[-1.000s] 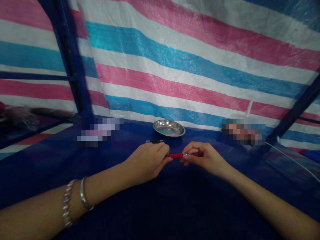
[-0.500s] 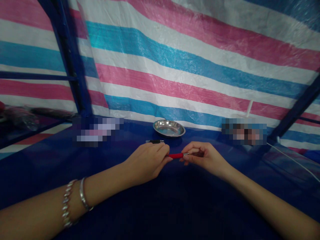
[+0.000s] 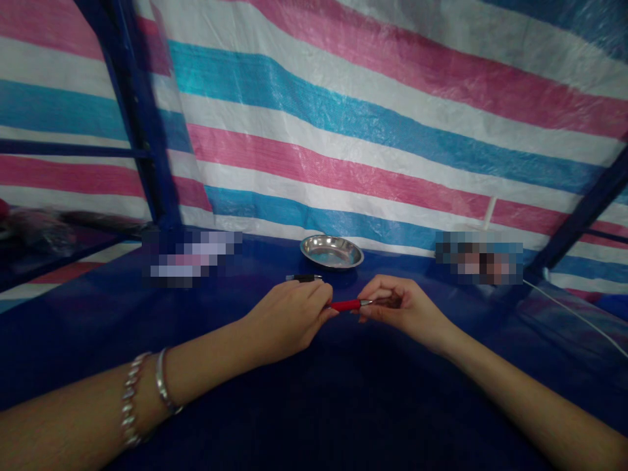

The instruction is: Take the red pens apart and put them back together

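Note:
A red pen [image 3: 346, 305] lies level between my two hands above the blue table. My left hand [image 3: 294, 317] is closed around its rear part, so that end is hidden. At the pen's silver tip, the thumb and fingers of my right hand [image 3: 405, 307] are bent together in a pinch. Just beyond my left knuckles, a black pen [image 3: 305, 278] rests on the table, partly covered by that hand. Further back stands a shallow, round metal dish [image 3: 332, 252].
Blurred-out items lie on the blue table [image 3: 265, 252] at the back left [image 3: 191, 258] and back right [image 3: 481, 258]. A white cable [image 3: 574, 314] runs along the right side. Blue metal posts [image 3: 142, 118] and a striped plastic sheet [image 3: 343, 144] stand behind.
The fingers of my right hand have shifted very slightly around the red pen's tip, and a little more silver shows. My left hand, the dish and the black pen stay in place.

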Motion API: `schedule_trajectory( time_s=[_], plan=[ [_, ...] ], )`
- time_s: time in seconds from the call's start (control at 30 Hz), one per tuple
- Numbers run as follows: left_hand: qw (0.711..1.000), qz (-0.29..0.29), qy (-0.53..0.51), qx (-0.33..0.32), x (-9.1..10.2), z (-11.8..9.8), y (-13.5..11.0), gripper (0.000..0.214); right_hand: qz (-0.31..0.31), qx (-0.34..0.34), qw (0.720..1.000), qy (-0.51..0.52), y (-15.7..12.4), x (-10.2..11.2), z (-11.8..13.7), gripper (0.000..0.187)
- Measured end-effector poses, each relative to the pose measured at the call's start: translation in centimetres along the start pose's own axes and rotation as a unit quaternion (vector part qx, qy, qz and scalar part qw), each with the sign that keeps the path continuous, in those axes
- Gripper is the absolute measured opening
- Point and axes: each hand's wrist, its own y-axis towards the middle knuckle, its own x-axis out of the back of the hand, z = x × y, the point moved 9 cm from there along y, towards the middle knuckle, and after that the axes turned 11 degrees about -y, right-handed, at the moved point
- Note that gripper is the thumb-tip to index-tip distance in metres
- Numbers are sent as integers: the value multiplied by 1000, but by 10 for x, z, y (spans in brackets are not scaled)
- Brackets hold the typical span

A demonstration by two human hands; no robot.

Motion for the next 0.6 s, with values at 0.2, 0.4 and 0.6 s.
schedule_trajectory(
  time_s=[0.2, 0.4, 0.6],
  plan=[
    [1000, -1, -5, -4, 0, 0, -1, 16, -4, -2, 1000, -3, 0, 0, 0, 17],
    [1000, 2, 1, -1, -1, 0, -1, 17, 0, -4, 1000, 0, 0, 0, -2, 16],
    [1000, -2, 11, -8, 0, -1, 0, 18, 16, -4, 1000, 12, 0, -2, -3, 13]
  ],
)
